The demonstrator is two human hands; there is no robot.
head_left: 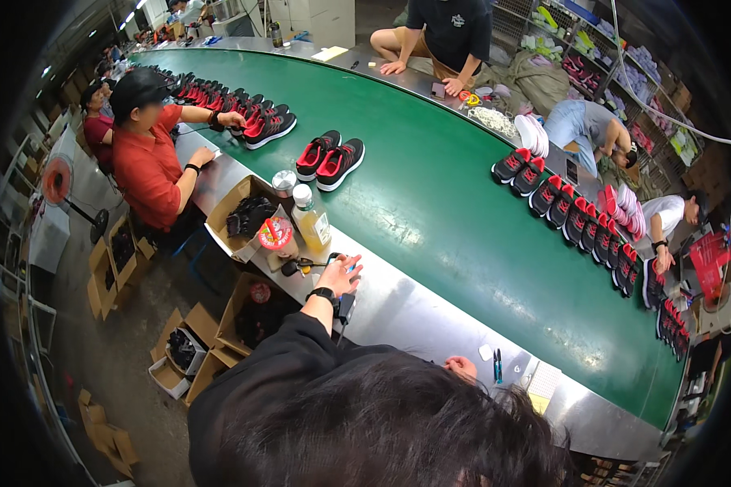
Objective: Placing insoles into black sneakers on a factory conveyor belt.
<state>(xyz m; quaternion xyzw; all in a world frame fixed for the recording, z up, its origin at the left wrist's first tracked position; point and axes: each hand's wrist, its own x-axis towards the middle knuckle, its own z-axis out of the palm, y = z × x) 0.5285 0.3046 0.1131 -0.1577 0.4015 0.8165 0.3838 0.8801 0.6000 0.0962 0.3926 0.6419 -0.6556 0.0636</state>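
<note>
My left hand (341, 276), with a black band at the wrist, reaches over the metal bench edge with its fingers apart. Right beside it lie small dark objects (297, 266) I cannot make out, near a bottle of yellowish liquid (311, 221) and a drink cup with a red printed lid (276, 235). Only part of my right hand (461, 368) shows on the bench, because dark hair covers the rest; its fingers are mostly hidden. Close to it are two pens (498, 365) and a small white square item (486, 352). Two black-and-red sneakers (330, 161) stand on the green conveyor belt (430, 219).
An open cardboard box (234, 213) of black items stands left of the bottle. A co-worker in red (150, 162) touches one of several sneakers at far left. More sneakers (581, 219) line the belt's far side, near other workers. A paper pad (543, 381) lies at right.
</note>
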